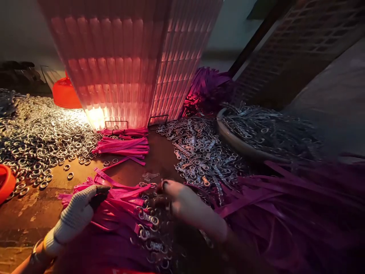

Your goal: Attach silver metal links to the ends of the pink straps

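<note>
My left hand point(78, 211), in a white dotted glove with dark fingertips, is closed on a pink strap point(129, 190) above a pile of similar straps. Bare, my right hand point(181, 198) pinches the right end of that strap; its fingertips partly hide what is there. Under and in front of my hands lies the pile of pink straps point(111, 217), several with metal rings and chain links point(148, 219) on their right ends. Its near part falls into shadow.
Loose metal rings point(51, 133) heap up at left beside an orange lamp point(66, 93) and orange container point(5, 182). Linked metal pieces point(199, 148) lie at right, near a full basin point(242, 142). Purple straps point(273, 201) cover the right side. Ribbed translucent panels point(114, 68) stand behind.
</note>
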Available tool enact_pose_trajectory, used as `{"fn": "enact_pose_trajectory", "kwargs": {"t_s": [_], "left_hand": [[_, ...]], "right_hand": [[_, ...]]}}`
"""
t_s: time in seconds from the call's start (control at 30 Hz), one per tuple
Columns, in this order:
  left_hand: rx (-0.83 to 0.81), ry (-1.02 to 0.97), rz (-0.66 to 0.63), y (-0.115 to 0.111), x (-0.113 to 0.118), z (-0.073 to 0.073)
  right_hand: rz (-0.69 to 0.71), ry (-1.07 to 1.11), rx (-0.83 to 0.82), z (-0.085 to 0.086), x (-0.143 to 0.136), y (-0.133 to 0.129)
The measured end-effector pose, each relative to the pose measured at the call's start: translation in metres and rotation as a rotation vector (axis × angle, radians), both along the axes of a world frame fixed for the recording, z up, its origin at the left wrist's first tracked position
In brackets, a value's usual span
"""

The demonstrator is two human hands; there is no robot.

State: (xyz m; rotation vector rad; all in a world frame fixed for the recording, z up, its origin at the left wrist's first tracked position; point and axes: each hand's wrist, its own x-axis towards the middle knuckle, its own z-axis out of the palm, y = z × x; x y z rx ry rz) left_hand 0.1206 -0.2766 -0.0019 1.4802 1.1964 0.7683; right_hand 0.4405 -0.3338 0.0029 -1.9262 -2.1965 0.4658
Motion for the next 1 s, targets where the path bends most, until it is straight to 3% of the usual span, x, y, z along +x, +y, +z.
{"fn": "enact_pose_trajectory", "kwargs": {"t_s": [0.1, 0.23, 0.33, 0.4, 0.6, 0.77, 0.87, 0.93, 1.0], "left_hand": [[-0.389, -0.292, 0.129, -0.005, 0.017, 0.002], [-0.851, -0.671, 0.077, -0.002, 0.042, 0.014], [-0.939, -0.8, -0.013, -0.001, 0.048, 0.015], [-0.88, -0.814, -0.026, -0.004, 0.046, 0.012], [-0.612, -0.576, 0.022, -0.019, 0.043, 0.0], [-0.478, -0.412, -0.015, -0.026, 0.044, -0.001], [-0.461, -0.38, 0.007, -0.031, 0.05, 0.001], [-0.41, -0.378, 0.036, -0.035, 0.056, 0.002], [-0.351, -0.395, 0.041, -0.04, 0.063, 0.002]], "right_hand": [[-0.383, -0.189, -0.048, -0.017, 0.049, 0.055], [-0.568, -0.322, -0.078, -0.046, 0.082, 0.121], [-0.626, -0.351, -0.145, -0.064, 0.087, 0.142], [-0.639, -0.345, -0.193, -0.07, 0.089, 0.146], [-0.562, -0.331, -0.162, -0.073, 0.084, 0.132], [-0.433, -0.277, -0.032, -0.055, 0.044, 0.101], [-0.252, -0.056, 0.044, -0.039, 0.001, 0.062], [-0.067, 0.302, 0.106, -0.028, -0.031, 0.033], [0.025, 0.485, 0.1, -0.019, -0.06, 0.008]]}}
